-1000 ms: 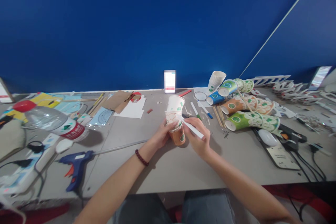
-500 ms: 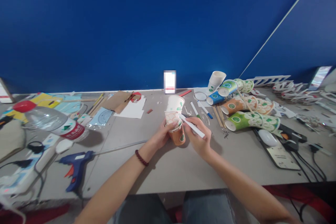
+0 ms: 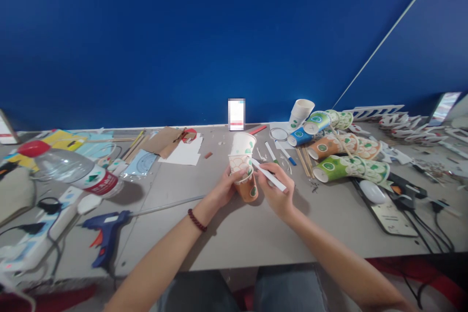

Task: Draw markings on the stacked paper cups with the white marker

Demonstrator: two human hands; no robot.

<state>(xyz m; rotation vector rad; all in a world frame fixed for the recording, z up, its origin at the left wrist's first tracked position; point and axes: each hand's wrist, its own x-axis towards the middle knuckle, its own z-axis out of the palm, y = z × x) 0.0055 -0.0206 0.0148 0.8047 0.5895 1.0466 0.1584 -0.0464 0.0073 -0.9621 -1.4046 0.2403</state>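
Paper cups joined end to end (image 3: 243, 148) stand upright at the middle of the table, pale at the top and orange-brown at the bottom. My left hand (image 3: 227, 187) is closed round their left side, and a dark red bead bracelet is on that wrist. A white marker (image 3: 272, 179) is pinched in my right hand (image 3: 278, 191), its tip at the right side of the cups near the seam. To the right lie a green-ended marker (image 3: 271, 151) and a blue-ended marker (image 3: 286, 153).
A blue glue gun (image 3: 107, 229), a bottle (image 3: 78, 168) and a power strip (image 3: 44, 234) lie left. Right are joined cups (image 3: 334, 168), stacked white cups (image 3: 302, 109), a white mouse (image 3: 372, 191) and cables. A phone (image 3: 237, 114) stands against the blue wall.
The cups have tilted very slightly to the left in my left hand. My right hand and the marker have barely shifted.
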